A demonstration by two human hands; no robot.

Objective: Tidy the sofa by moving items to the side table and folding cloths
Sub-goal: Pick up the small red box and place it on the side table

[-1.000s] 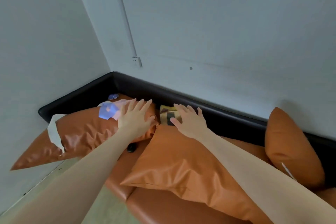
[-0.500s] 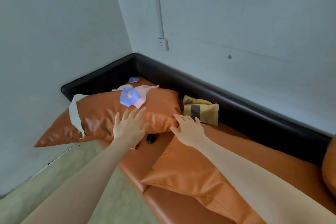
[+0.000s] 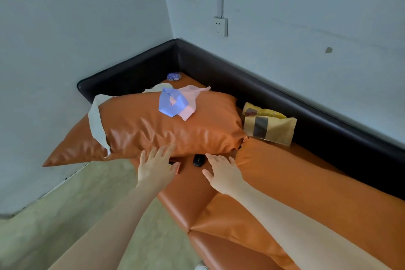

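A plain lounge corner is showing: an orange sofa [image 3: 306,186] with cushions [image 3: 166,129] is sitting against bare pale walls [image 3: 306,17] bearing a socket [image 3: 220,26].

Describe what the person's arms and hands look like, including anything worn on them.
Both forearms are bare right down to the frame edge, with no sleeves in view. The left hand and right hand wear no gloves, and no rings, watch or bracelets show on them.

Two cloths [image 3: 177,103] lie on top of the left cushion [image 3: 153,129], which rests on the sofa [image 3: 328,193] in the corner. Snack packets [image 3: 268,126] lie to its right against the backrest [image 3: 306,105]. Before the cushion, a small device [image 3: 198,160] sits between the left hand [image 3: 155,166] and right hand [image 3: 221,171].
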